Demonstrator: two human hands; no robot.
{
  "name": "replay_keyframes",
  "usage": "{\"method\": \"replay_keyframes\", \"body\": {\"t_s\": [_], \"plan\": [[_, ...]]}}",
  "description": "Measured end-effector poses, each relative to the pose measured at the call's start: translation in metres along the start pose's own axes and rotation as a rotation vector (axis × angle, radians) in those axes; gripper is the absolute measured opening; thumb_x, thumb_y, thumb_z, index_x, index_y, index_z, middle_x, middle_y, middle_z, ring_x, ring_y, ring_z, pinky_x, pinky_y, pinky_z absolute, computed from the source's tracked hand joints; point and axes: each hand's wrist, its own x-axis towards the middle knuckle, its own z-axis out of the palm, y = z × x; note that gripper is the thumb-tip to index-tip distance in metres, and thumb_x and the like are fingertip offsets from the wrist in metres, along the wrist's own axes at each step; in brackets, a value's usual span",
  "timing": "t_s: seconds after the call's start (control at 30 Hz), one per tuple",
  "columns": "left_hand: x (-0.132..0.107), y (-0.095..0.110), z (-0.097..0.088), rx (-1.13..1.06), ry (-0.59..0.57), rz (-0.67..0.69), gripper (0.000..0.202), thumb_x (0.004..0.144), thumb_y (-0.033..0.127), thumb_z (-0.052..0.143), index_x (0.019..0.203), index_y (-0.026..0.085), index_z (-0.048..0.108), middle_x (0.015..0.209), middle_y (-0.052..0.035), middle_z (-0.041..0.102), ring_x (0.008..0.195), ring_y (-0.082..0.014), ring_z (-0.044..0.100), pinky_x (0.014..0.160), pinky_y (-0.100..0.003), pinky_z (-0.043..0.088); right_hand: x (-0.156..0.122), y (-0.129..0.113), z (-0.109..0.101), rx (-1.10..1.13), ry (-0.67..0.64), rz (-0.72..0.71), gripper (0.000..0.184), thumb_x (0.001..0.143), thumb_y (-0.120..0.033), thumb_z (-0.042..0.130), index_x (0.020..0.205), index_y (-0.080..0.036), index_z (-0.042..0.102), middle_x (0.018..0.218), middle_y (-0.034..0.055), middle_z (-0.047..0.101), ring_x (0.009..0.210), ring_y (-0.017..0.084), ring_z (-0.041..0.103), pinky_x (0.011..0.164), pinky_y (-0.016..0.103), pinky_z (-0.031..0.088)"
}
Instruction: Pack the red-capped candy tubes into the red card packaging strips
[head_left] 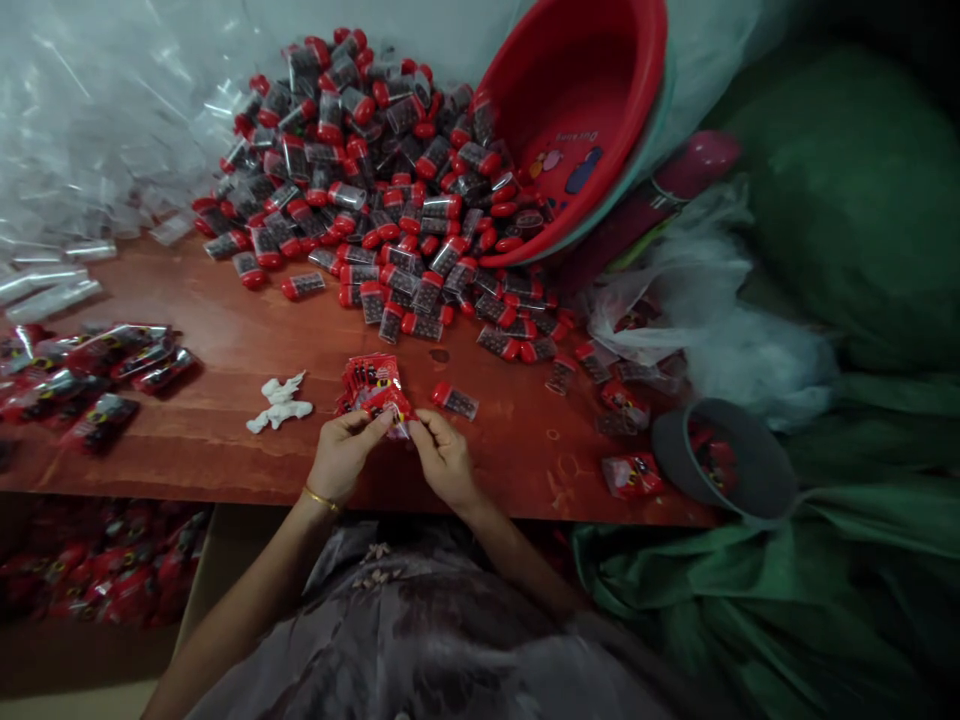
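Observation:
Between my two hands is a small red printed plastic packet (pixel 390 405), held over the front of the table. My left hand (pixel 343 450), a bangle at its wrist, pinches the packet's left side. The fingers of my right hand (pixel 446 455) are closed on its right edge. Just beyond lies a stack of similar red packets (pixel 367 372), partly covered by the held one. To the right of the stack rests one clear tube with a red cap (pixel 454 401) and dark contents. A crumpled white scrap (pixel 279 403) lies to the left.
A large heap of red-capped tubes (pixel 360 190) spills from a tilted red basin (pixel 600 60). Filled red packets (pixel 97 365) lie left, clear sleeves (pixel 82 150) behind. A grey bowl (pixel 675 450) stands right; a box of packets (pixel 199 560) sits below the table edge.

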Motion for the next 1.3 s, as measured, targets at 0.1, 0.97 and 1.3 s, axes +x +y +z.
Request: {"method": "replay_keyframes", "body": {"t_s": [0.1, 0.97, 1.3], "plan": [[0.004, 0.008, -0.003, -0.066, 0.098, -0.017, 0.040, 0.040, 0.041, 0.086, 0.052, 0.013, 0.060, 0.054, 0.0031, 0.060, 0.052, -0.0063, 0.052, 0.054, -0.019, 0.045, 0.003, 0.015, -0.025, -0.329, 0.052, -0.074, 0.034, 0.089, -0.037, 0.045, 0.111, -0.015, 0.057, 0.104, 0.0115, 0.066, 0.099, 0.023, 0.057, 0.089, 0.037, 0.044], [0.008, 0.001, 0.012, 0.062, -0.049, 0.004, 0.038, 0.048, 0.046, 0.081, 0.054, 0.012, 0.064, 0.056, 0.0000, 0.062, 0.053, -0.0093, 0.052, 0.054, -0.022, 0.042, -0.021, -0.007, -0.038, 0.203, -0.129, 0.280, 0.034, 0.090, -0.042, 0.040, 0.094, -0.017, 0.063, 0.056, -0.0014, 0.061, 0.043, 0.009, 0.052, 0.041, 0.019, 0.044], [0.000, -0.002, 0.024, -0.053, -0.106, -0.032, 0.038, 0.041, 0.034, 0.086, 0.069, 0.013, 0.070, 0.069, -0.0019, 0.069, 0.061, -0.0113, 0.058, 0.065, -0.025, 0.047, -0.016, -0.011, -0.023, 0.191, -0.045, 0.254, 0.035, 0.092, -0.042, 0.036, 0.092, -0.017, 0.061, 0.058, -0.0022, 0.059, 0.042, 0.009, 0.048, 0.044, 0.021, 0.045]]}}
